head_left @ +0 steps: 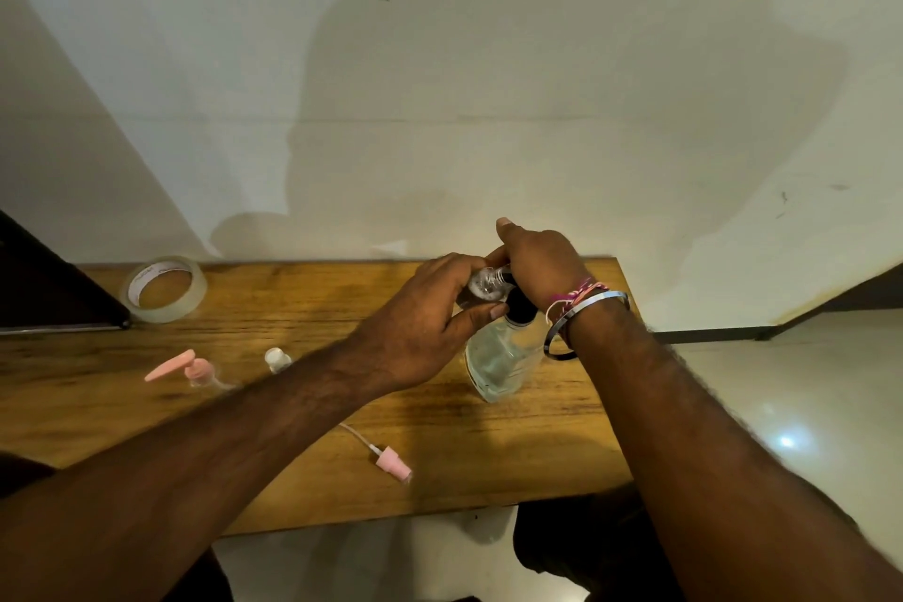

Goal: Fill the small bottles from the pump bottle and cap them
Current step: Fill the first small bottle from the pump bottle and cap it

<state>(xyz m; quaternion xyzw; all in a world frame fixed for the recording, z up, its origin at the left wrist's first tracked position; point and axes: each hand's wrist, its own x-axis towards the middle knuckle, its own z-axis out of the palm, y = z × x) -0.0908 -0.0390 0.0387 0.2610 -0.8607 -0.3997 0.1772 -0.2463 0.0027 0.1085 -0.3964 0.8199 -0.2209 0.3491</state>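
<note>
Head view: wooden table point(342, 479) against pale wall point(440, 64).

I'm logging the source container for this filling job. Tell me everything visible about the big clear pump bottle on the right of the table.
The pump bottle is clear, plastic-looking, with clear liquid inside. It stands on the wooden table near the right edge, appearing tilted under the wide lens. A black collar and pump head top its neck. The right hand rests over the pump head, thumb raised. The left hand holds a small clear bottle at the nozzle, so the spout is mostly hidden.
</note>
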